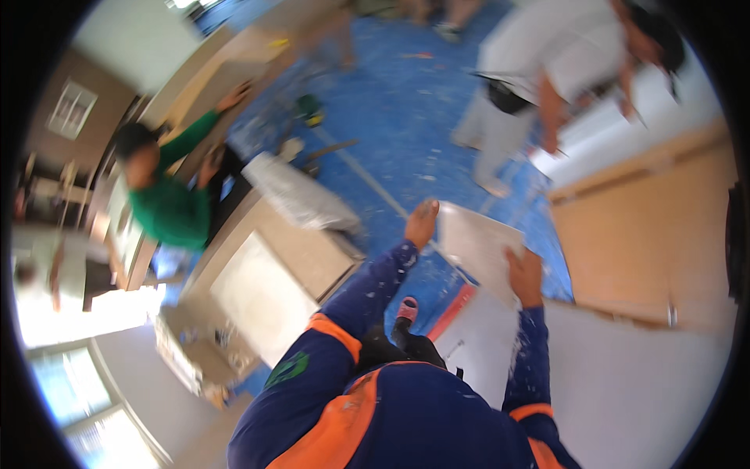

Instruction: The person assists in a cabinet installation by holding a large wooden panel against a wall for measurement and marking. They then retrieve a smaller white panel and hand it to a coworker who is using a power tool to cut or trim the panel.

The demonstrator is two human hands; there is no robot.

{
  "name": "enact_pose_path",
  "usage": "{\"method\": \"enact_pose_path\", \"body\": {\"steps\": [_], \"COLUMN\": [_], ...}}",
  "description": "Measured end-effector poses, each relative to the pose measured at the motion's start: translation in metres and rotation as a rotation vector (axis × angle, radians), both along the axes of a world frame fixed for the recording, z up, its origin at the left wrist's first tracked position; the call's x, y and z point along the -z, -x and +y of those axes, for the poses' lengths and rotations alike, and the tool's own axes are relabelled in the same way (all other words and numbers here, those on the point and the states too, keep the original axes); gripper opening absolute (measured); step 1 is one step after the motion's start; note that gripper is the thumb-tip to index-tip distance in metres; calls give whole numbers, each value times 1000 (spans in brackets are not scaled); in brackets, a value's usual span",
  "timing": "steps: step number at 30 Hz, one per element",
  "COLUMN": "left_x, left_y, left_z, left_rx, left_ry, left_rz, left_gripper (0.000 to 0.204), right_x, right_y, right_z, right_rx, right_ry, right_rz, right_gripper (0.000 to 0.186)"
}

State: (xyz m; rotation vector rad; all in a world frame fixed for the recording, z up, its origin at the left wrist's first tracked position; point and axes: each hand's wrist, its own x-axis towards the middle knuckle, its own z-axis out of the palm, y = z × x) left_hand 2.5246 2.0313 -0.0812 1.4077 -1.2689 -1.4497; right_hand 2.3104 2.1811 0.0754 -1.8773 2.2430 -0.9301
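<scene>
In front of me I hold a white rectangular panel [478, 244], tilted, between my two hands. My left hand [422, 223] grips its left edge near the far corner. At the right edge my right hand [525, 277] is closed on it, the thumb lying over the face. What the panel belongs to cannot be made out, and motion smears the picture. Below it are a red strip [455, 311] and a large white surface [480, 344], close to my right forearm. Both of my sleeves carry white spatters.
Blue sheeting [391, 133] covers the floor. A person in green [168, 203] works at the left; another in a white shirt [558, 51] bends at the upper right. A wooden cabinet [641, 242] stands right. At my left are a brown box-like unit [293, 242] and plastic-wrapped bundle [301, 195].
</scene>
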Motion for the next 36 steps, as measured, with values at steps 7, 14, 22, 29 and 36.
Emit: {"method": "enact_pose_path", "body": {"steps": [7, 14, 22, 29, 36], "left_x": [202, 128, 151, 147, 57], "left_y": [-135, 5, -192, -461, -482], "left_z": [57, 78, 164, 376, 417], "left_rx": [-466, -89, 678, -272, -817], "left_ry": [-234, -598, 54, -862, -702], "left_rz": [-490, 273, -1057, -1054, -888], "left_gripper": [68, 97, 32, 35, 30], "right_x": [21, 78, 88, 150, 204], "right_y": [-72, -84, -125, -111, -87], "right_z": [-27, -29, -11, 28, 70], "right_rx": [100, -168, -252, -376, -287], "right_ry": [-370, -458, -544, -684, -724], "right_rz": [169, 194, 146, 153, 242], "right_gripper": [34, 35, 36, 40, 44]}}
